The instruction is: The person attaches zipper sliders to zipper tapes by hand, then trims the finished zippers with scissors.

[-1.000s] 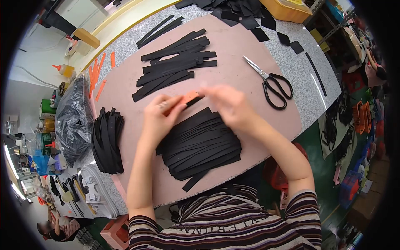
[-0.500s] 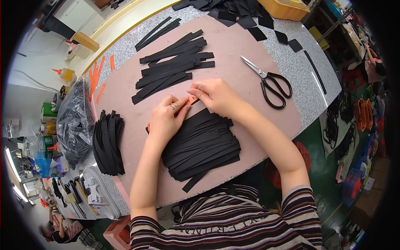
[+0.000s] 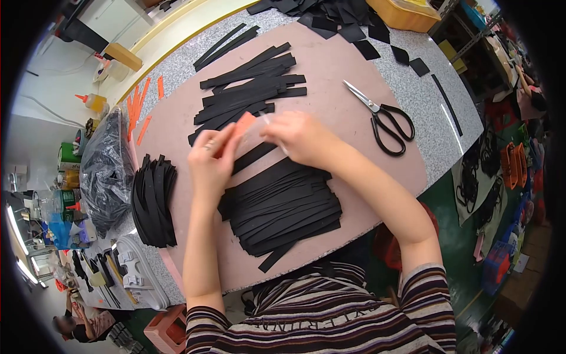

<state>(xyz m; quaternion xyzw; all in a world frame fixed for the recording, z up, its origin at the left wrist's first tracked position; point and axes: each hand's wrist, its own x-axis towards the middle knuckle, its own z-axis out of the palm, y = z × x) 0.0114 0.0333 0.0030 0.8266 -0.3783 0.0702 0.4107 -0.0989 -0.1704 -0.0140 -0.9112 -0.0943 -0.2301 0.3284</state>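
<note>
My left hand [image 3: 211, 160] pinches an orange strip [image 3: 240, 126] and lifts it up and left above the pink mat [image 3: 330, 100]. My right hand [image 3: 300, 139] presses down on a black strip [image 3: 253, 156] that lies just below the orange one. Under both hands sits a thick stack of black strips [image 3: 283, 206]. A second spread of black strips [image 3: 247, 88] lies beyond the hands. The motion blurs the fingertips of both hands.
Black-handled scissors [image 3: 383, 118] lie to the right on the mat. A fanned bundle of black strips [image 3: 153, 200] and a black plastic bag [image 3: 103, 171] sit at left. Orange strips [image 3: 137, 106] lie at the far left, black square pieces [image 3: 348, 20] and a yellow tray [image 3: 407, 12] at the back.
The left hand has pulled the orange strip up and to the left, away from the black strip. The right hand stays on the black strip, shifted slightly.
</note>
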